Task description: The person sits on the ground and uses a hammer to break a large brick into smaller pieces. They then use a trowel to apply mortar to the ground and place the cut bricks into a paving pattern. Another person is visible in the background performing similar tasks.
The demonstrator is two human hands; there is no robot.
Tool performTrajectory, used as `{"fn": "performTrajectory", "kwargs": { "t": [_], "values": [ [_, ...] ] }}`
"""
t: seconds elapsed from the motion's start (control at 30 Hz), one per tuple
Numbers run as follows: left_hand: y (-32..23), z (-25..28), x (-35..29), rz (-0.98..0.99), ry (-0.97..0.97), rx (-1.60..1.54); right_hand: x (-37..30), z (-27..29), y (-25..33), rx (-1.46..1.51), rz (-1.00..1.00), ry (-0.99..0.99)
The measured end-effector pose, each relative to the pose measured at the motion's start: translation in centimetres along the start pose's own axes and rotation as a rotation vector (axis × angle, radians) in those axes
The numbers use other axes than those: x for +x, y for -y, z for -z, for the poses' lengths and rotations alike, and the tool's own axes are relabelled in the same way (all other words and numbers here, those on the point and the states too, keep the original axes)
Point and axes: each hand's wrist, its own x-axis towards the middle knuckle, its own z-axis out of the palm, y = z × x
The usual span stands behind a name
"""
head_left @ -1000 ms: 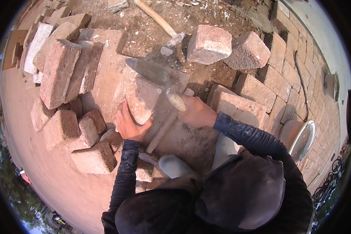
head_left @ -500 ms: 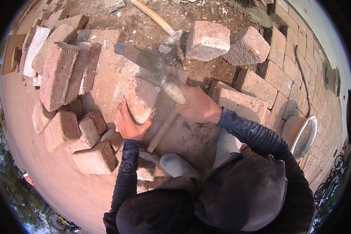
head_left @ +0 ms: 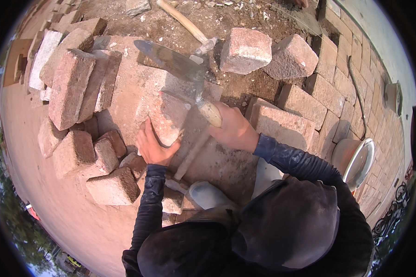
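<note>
My left hand (head_left: 153, 147) is closed round the near end of a reddish stone block (head_left: 169, 113), thumb on one side and fingers on the other. Over this block, my right hand (head_left: 233, 127) grips a trowel (head_left: 173, 61) by its wooden handle. The steel blade points up and to the left, above the block's far end. Whether the blade touches the stone I cannot tell. A second wooden tool handle (head_left: 192, 154) lies between my two hands, partly hidden near my right fingers.
A hammer (head_left: 185, 21) lies on the soil beyond, beside two stone blocks (head_left: 246, 51) (head_left: 291, 56). Several loose blocks (head_left: 76, 154) are piled at left. Laid paving (head_left: 339, 81) runs along the right, with a bucket (head_left: 356, 159). Part of another person's hand (head_left: 301, 3) shows at the top edge.
The trowel blade has tipped a little upward, away from the block, and its handle has shifted slightly right and down. My left hand and the block look unmoved.
</note>
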Motion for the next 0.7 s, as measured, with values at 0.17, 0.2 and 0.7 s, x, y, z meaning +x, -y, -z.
{"fn": "performTrajectory", "kwargs": {
  "t": [0.17,0.2,0.7],
  "values": [
    [0.5,-0.1,-0.5,-0.039,-0.040,-0.008,0.9,0.4,-0.9,-0.123,-0.072,0.247],
    [0.6,-0.2,-0.4,-0.029,-0.053,-0.009,1.4,1.1,0.3,-0.124,-0.062,0.236],
    [-0.2,0.2,0.1,-0.029,-0.012,-0.002,0.0,-0.7,-2.6,-0.022,-0.118,0.193]
  ]
}}
